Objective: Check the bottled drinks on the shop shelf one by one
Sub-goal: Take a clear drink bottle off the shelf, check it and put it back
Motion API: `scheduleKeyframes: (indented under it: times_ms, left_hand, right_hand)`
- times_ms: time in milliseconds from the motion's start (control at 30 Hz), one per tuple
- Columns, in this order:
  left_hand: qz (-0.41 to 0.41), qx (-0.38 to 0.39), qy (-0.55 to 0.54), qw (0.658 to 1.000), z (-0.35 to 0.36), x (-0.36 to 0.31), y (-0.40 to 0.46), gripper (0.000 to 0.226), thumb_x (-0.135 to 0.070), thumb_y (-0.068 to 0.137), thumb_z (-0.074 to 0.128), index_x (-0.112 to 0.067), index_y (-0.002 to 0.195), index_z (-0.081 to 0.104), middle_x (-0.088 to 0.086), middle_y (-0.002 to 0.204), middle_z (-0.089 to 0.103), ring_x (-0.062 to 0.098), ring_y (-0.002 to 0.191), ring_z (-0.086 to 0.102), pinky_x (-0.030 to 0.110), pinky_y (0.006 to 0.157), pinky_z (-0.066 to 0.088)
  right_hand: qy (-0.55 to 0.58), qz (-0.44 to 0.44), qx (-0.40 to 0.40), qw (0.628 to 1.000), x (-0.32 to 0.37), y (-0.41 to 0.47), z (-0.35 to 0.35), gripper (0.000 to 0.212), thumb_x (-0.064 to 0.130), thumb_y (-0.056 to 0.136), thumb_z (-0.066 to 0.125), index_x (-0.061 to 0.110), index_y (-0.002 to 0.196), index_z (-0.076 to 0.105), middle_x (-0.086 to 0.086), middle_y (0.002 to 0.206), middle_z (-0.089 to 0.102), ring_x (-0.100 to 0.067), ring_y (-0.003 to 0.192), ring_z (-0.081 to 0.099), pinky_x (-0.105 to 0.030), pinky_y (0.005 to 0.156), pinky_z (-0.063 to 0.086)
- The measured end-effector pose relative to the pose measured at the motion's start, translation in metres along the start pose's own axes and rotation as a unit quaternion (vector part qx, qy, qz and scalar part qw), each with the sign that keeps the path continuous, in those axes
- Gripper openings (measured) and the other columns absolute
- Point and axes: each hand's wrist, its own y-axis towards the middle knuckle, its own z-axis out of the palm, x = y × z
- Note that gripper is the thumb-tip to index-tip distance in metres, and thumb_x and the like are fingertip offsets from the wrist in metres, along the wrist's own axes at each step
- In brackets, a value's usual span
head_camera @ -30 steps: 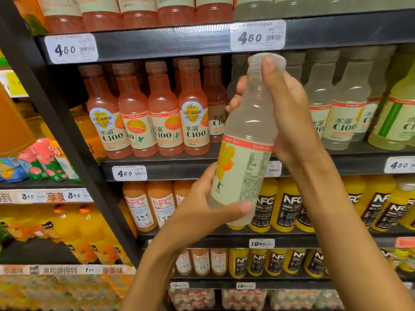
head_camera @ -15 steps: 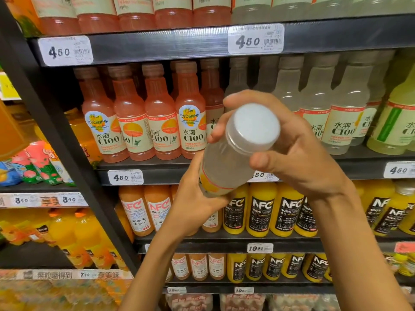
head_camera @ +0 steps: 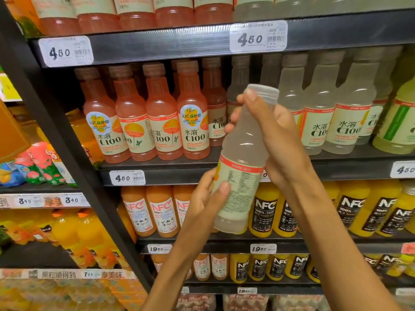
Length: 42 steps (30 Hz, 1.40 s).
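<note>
we have both bare forearms raised from the lower edge of view, converging on the pale bottle [head_camera: 243, 158]. our left hand [head_camera: 205, 198] sits at the bottle's lower half, its grip curled around the label from the left, thumb pressed across the front, the other fingers hidden behind the bottle. our right hand [head_camera: 276, 140] is at the bottle's upper half, palm against its right side, fingers wrapped behind the neck with the tips showing on the far left, thumb stretched up to touch the cap. the right wrist bends inward.
</note>
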Motion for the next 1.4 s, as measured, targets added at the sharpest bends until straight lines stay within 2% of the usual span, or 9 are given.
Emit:
scheduleKeyframes:
  times_ms: [167,333,500,633,733,900,1000,1133,1400]
  left_hand:
    - [-0.024,-0.03,0.006,0.999,0.006,-0.005,0.004,0.051,-0.069,0.078,0.053,-0.031,0.109,0.067,-0.008,0.108,0.073,0.01,0.102,0.068,0.019,0.077,0.054]
    - [-0.085,0.102,-0.155,0.979,0.003,-0.005,0.003,0.067,-0.067,0.087,0.042,-0.012,0.116,0.066,0.012,0.098,0.071,0.022,0.083,0.07,0.034,0.073,0.056]
    - [-0.06,-0.009,0.011,0.998,0.002,0.002,0.003,0.056,-0.072,0.076,0.036,-0.037,0.1,0.072,-0.008,0.103,0.074,0.006,0.098,0.068,0.02,0.079,0.054]
    - [-0.02,-0.025,0.047,0.998,0.006,0.003,0.006,0.056,-0.07,0.069,0.045,-0.03,0.103,0.063,-0.015,0.092,0.073,0.002,0.088,0.069,0.009,0.066,0.05]
    - [-0.057,-0.037,-0.043,0.997,0.009,0.004,0.007,0.06,-0.076,0.069,0.05,-0.029,0.1,0.072,0.0,0.09,0.075,0.016,0.082,0.072,0.024,0.067,0.056]
    - [-0.143,0.106,-0.235,0.956,0.007,-0.002,0.004,0.077,-0.07,0.085,0.036,-0.005,0.118,0.061,0.015,0.091,0.068,0.025,0.078,0.066,0.035,0.069,0.055]
    - [-0.15,0.097,-0.191,0.965,0.006,0.004,0.004,0.075,-0.072,0.081,0.036,-0.013,0.116,0.066,0.013,0.096,0.071,0.024,0.085,0.069,0.037,0.076,0.055]
    - [-0.125,0.005,-0.048,0.991,0.001,0.002,0.004,0.065,-0.082,0.073,0.038,-0.04,0.112,0.067,-0.004,0.114,0.071,0.013,0.109,0.065,0.039,0.094,0.047]
    - [-0.131,0.017,-0.109,0.985,0.013,-0.003,-0.003,0.069,-0.071,0.072,0.052,-0.019,0.114,0.067,0.009,0.099,0.073,0.023,0.086,0.071,0.038,0.076,0.056]
  right_hand:
    - [-0.046,0.041,0.023,0.998,0.003,0.008,0.002,0.03,0.042,0.092,0.056,0.014,0.103,0.063,0.001,0.08,0.073,-0.013,0.077,0.07,-0.025,0.066,0.056]
    - [0.074,0.08,0.112,0.988,0.0,0.013,0.0,0.03,0.038,0.09,0.046,0.014,0.105,0.056,-0.003,0.077,0.069,-0.02,0.075,0.068,-0.035,0.073,0.056]
    - [0.012,0.023,0.067,0.997,-0.002,0.01,-0.001,0.014,0.026,0.094,0.056,0.014,0.098,0.054,-0.001,0.066,0.063,-0.018,0.062,0.066,-0.03,0.057,0.054]
    - [-0.061,-0.018,-0.025,0.998,-0.002,0.012,0.004,0.022,0.03,0.092,0.063,0.014,0.106,0.056,0.002,0.068,0.067,-0.015,0.068,0.069,-0.026,0.06,0.055]
    - [-0.07,0.033,0.008,0.997,-0.001,0.018,0.001,0.033,0.043,0.091,0.058,0.016,0.11,0.059,0.003,0.078,0.071,-0.015,0.08,0.071,-0.027,0.066,0.056]
    - [0.066,0.116,0.105,0.985,-0.009,0.02,-0.001,0.035,0.04,0.096,0.044,0.012,0.111,0.058,-0.005,0.084,0.069,-0.023,0.083,0.068,-0.036,0.079,0.055]
    - [0.131,0.124,0.121,0.976,-0.011,0.017,0.001,0.029,0.036,0.095,0.047,0.01,0.101,0.057,-0.004,0.073,0.064,-0.022,0.07,0.065,-0.034,0.069,0.054]
    - [0.007,0.052,0.063,0.997,-0.004,0.015,-0.001,0.021,0.032,0.095,0.055,0.011,0.099,0.056,-0.003,0.069,0.065,-0.021,0.066,0.067,-0.031,0.061,0.055]
    - [-0.026,0.094,0.031,0.995,0.002,0.017,-0.004,0.021,0.035,0.09,0.061,0.014,0.088,0.061,-0.004,0.072,0.069,-0.023,0.075,0.071,-0.033,0.068,0.059]
